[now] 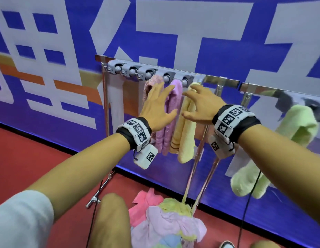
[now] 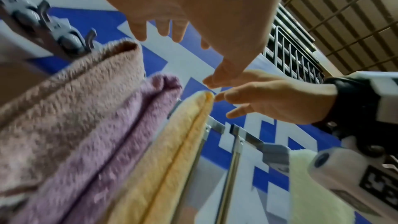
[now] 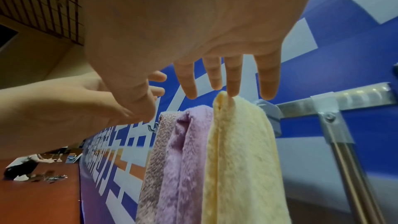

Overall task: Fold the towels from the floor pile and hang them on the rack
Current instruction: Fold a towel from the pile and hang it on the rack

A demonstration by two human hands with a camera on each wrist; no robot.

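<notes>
Three folded towels hang side by side from the rack (image 1: 221, 81): a pinkish-brown towel (image 1: 149, 86), a purple towel (image 1: 170, 122) and a yellow towel (image 1: 187, 136). My left hand (image 1: 166, 101) is spread in front of the pinkish-brown and purple towels and holds nothing. In the left wrist view the left hand (image 2: 193, 47) hovers just above the purple towel (image 2: 103, 151). My right hand (image 1: 189, 104) is spread at the yellow towel's top. In the right wrist view a fingertip of the right hand (image 3: 183, 89) touches the fold of the yellow towel (image 3: 241, 159). The floor pile (image 1: 166, 221) lies below.
A grey hook strip (image 1: 134, 70) runs along the rail, which stands against a blue and white banner wall (image 1: 48, 42). A green towel (image 1: 280, 149) hangs further right. The rack's metal legs (image 1: 200, 176), a black cable (image 1: 245, 212) and my knee (image 1: 111, 221) are close below.
</notes>
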